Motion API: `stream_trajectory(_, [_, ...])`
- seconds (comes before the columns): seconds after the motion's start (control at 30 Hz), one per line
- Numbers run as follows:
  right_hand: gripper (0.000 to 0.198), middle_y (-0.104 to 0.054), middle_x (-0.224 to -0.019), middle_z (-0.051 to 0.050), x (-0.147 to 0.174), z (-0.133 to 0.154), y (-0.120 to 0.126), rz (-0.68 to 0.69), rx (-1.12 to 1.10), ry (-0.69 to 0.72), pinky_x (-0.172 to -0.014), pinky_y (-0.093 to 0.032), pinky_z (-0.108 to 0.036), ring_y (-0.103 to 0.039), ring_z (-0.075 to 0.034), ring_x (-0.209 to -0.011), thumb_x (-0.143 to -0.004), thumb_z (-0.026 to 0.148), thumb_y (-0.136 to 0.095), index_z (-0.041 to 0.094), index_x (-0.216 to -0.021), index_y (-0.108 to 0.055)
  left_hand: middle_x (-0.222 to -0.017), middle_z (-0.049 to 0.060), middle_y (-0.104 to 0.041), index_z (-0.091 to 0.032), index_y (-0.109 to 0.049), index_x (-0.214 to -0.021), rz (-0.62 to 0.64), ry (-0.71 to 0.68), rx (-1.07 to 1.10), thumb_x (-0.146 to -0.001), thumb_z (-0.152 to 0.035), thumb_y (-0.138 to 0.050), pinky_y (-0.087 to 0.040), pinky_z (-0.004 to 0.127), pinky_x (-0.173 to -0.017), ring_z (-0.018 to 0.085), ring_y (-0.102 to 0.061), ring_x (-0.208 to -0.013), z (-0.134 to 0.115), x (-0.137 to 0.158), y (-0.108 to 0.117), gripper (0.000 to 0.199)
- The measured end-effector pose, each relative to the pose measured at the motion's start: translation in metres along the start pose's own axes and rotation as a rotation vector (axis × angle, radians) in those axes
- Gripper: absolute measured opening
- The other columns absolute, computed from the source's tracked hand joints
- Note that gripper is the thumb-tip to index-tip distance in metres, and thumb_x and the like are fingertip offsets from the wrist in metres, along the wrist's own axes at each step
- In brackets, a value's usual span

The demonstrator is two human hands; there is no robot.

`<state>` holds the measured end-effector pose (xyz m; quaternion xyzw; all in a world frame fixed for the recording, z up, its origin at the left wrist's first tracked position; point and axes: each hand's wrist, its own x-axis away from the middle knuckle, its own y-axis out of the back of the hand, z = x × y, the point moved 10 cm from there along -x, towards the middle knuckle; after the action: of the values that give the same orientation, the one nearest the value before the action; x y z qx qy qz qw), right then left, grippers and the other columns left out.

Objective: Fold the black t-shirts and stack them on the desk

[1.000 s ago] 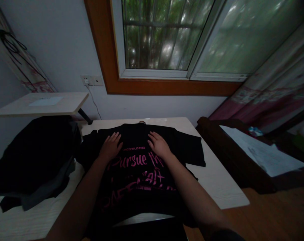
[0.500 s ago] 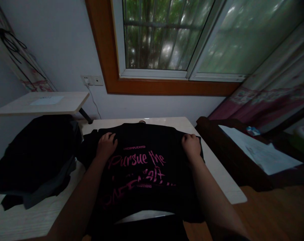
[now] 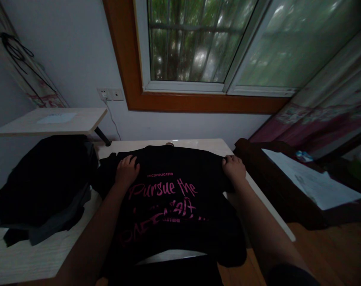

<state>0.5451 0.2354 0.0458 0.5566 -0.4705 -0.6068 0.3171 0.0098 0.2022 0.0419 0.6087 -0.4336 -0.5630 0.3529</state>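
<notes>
A black T-shirt (image 3: 210,171) with pink lettering lies spread over the light table, its lower part reaching the near edge. On its left shoulder area rests my left hand (image 3: 127,171), palm down with the fingers extended on the cloth. My right hand (image 3: 235,170) lies over the right sleeve near the table's right edge, fingers slightly bent and apart. The cloth under both palms is hidden. Wrinkles distort the lower lettering on the shirt.
A pile of dark clothes (image 3: 46,182) sits on the left of the table (image 3: 16,262), under a raised shelf (image 3: 61,127) bearing a paper sheet. Beyond stands a wall with a socket (image 3: 109,94) and a window. Dark furniture (image 3: 287,198) holding a white sheet stands at the right.
My right hand has moved outward to the right, and the right sleeve now lies spread out, with a gap visible below it. My left hand has stayed in about the same place.
</notes>
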Motion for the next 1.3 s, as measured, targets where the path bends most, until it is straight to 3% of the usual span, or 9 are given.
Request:
stream_trajectory(0.3, [0.036, -0.059, -0.120, -0.022, 0.010, -0.007, 0.020, -0.115, 0.011, -0.109, -0.084, -0.044, -0.042, -0.051, -0.035, -0.112, -0.097, 0.030, -0.047, 0.009, -0.119, -0.067, -0.147, 0.014, -0.056, -0.020, -0.061, -0.137, -0.012, 0.024, -0.008, -0.098, -0.038, -0.046, -0.039, 0.051, -0.115, 0.032, -0.050, -0.136, 0.003, -0.004, -0.002, 0.046])
stream_trajectory(0.67, [0.042, -0.056, -0.118, -0.025, 0.037, -0.026, 0.030, -0.060, 0.039, -0.333, -0.082, -0.047, -0.051, -0.054, -0.041, -0.112, -0.097, 0.041, -0.047, 0.011, -0.119, -0.067, -0.146, 0.013, -0.057, -0.020, -0.062, -0.137, -0.011, 0.011, -0.014, -0.098, -0.038, -0.045, -0.041, 0.050, -0.114, 0.032, -0.052, -0.134, 0.003, -0.002, -0.001, 0.046])
stream_trajectory(0.83, [0.050, -0.055, -0.117, -0.025, 0.044, -0.046, 0.021, 0.031, -0.013, -0.414, -0.073, -0.051, -0.045, -0.066, -0.037, -0.096, -0.098, 0.050, -0.044, 0.014, -0.129, -0.061, -0.147, 0.012, -0.057, -0.021, -0.062, -0.137, -0.016, 0.013, 0.003, -0.098, -0.037, -0.046, -0.040, 0.049, -0.116, 0.031, -0.051, -0.136, 0.002, 0.000, 0.002, 0.045])
stream_trajectory(1.03, [0.045, -0.065, -0.109, -0.018, 0.041, -0.064, 0.007, 0.112, -0.169, -0.444, -0.077, -0.052, -0.043, -0.069, -0.034, -0.096, -0.099, 0.044, -0.046, 0.018, -0.135, -0.055, -0.148, 0.013, -0.056, -0.019, -0.062, -0.137, 0.006, 0.025, 0.014, -0.098, -0.037, -0.046, -0.039, 0.049, -0.116, 0.031, -0.050, -0.136, 0.003, -0.001, 0.002, 0.046])
stream_trajectory(1.3, [0.037, -0.064, -0.119, -0.016, 0.022, -0.066, 0.013, 0.026, -0.151, -0.365, -0.076, -0.048, -0.038, -0.067, -0.029, -0.096, -0.102, 0.034, -0.042, 0.020, -0.131, -0.060, -0.149, 0.012, -0.056, -0.021, -0.062, -0.138, -0.007, 0.021, -0.004, -0.098, -0.037, -0.046, -0.039, 0.050, -0.117, 0.031, -0.050, -0.137, 0.005, -0.001, -0.002, 0.046])
